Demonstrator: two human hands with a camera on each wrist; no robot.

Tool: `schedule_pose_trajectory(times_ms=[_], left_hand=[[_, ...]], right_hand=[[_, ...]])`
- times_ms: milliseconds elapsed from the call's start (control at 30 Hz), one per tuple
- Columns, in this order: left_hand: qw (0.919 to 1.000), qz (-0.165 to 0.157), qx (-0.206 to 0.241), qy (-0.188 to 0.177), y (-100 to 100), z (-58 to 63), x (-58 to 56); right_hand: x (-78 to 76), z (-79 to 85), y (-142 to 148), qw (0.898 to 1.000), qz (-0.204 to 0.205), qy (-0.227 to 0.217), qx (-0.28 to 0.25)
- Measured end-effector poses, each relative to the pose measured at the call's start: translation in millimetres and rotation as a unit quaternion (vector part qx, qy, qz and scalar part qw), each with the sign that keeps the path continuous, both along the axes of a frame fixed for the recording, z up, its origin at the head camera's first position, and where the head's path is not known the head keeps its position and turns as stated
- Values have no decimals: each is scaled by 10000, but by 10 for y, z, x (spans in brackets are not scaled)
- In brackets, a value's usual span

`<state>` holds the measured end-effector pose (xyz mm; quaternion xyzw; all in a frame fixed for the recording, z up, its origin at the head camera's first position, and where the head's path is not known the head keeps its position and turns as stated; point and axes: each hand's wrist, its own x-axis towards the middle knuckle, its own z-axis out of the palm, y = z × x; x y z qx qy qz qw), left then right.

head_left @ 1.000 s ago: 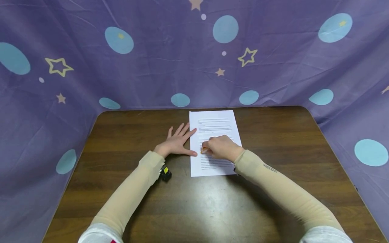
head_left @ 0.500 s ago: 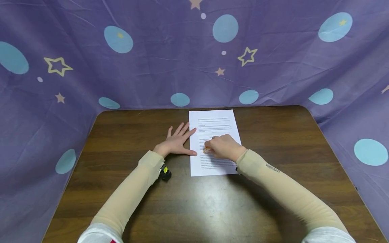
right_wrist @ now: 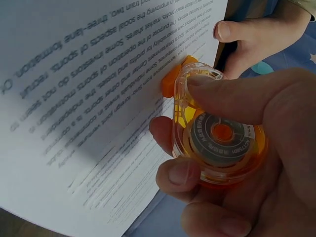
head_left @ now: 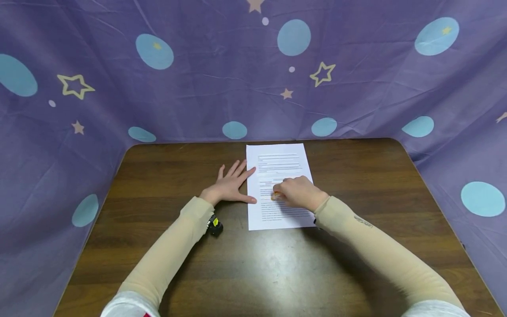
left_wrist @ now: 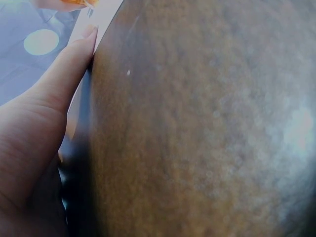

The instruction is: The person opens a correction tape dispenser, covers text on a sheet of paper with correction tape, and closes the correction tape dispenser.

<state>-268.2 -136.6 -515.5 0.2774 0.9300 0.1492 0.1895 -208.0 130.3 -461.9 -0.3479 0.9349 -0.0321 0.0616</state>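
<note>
A printed sheet of paper (head_left: 255, 219) lies on the brown wooden table (head_left: 170, 171). My right hand (head_left: 299, 192) grips an orange see-through correction tape (right_wrist: 219, 143), thumb on one side and curled fingers on the other. Its orange tip (right_wrist: 173, 83) is at the printed lines, in the middle of the sheet in the head view. Spread flat at the sheet's left edge is my left hand (head_left: 229, 187), with the thumb (left_wrist: 74, 64) and index fingertip on the paper. The paper under my right hand is partly hidden.
A small black device (head_left: 215, 225) is at the left wrist. Behind the table and along both sides hangs a purple curtain (head_left: 198, 88) with blue ovals and stars. Light glares off the tabletop in front of the sheet.
My right hand has slid rightward across the sheet, carrying the correction tape along a printed line. The left hand and the paper have stayed in place.
</note>
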Motion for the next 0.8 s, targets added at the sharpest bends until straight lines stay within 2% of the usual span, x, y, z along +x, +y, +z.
schedule_pose_trajectory(times_ms=[333, 533, 800], left_hand=[[10000, 15, -27, 11, 6, -7, 16], [9998, 54, 122, -137, 8, -54, -3], [9996, 25, 281, 7, 20, 31, 41]], right_hand=[[32, -5, 135, 9998, 0, 104, -152], [29, -22, 253, 9997, -73, 146, -202], [27, -42, 387, 9996, -209, 117, -158]])
